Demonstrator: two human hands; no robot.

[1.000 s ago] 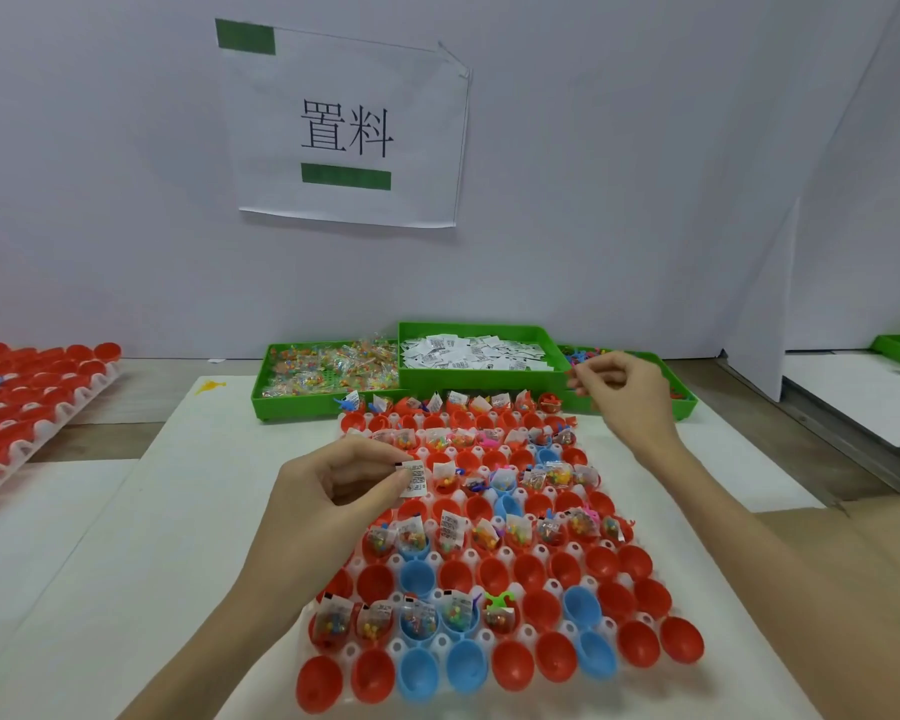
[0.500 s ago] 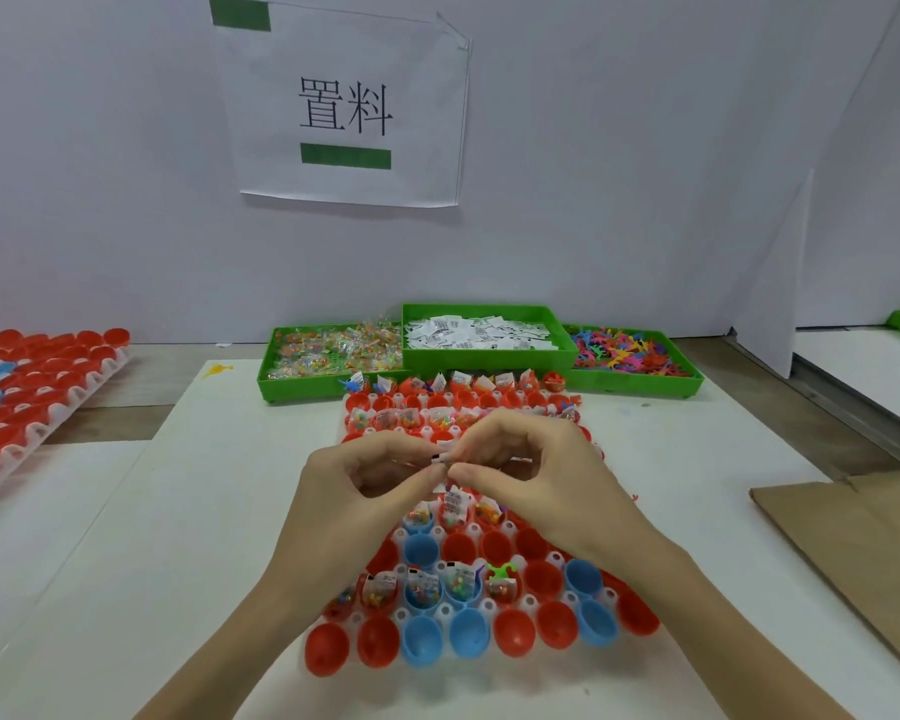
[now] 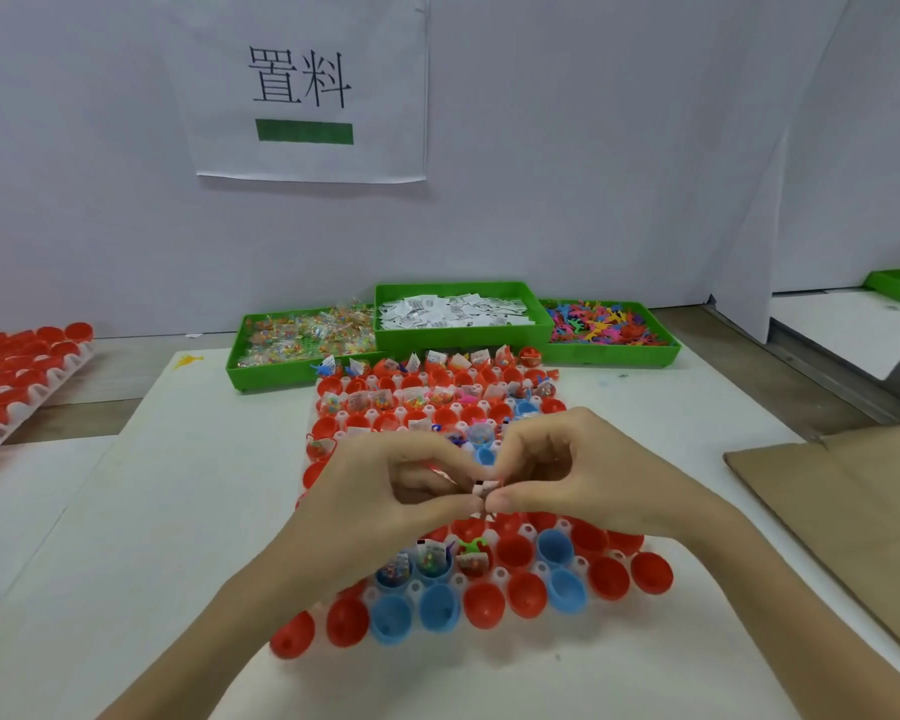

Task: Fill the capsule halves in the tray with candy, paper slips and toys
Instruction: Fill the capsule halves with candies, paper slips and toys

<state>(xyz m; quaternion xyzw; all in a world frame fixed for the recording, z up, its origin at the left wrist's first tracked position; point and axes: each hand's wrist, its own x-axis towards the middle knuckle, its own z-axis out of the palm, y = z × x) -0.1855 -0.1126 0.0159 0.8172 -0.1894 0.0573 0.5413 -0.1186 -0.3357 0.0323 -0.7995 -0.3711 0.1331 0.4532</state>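
Meeting above the middle of the capsule tray (image 3: 497, 574), the left hand (image 3: 385, 491) and right hand (image 3: 567, 475) both pinch one small paper slip (image 3: 484, 485), thumbs and forefingers closed on it, other fingers curled. Green bins of candy (image 3: 302, 340), slips (image 3: 453, 311) and toys (image 3: 604, 324) sit at the far side of the worktop (image 3: 178, 511).

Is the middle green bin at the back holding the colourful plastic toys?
No, the middle green bin holds white paper slips; the colourful toys lie in the bin to its right.
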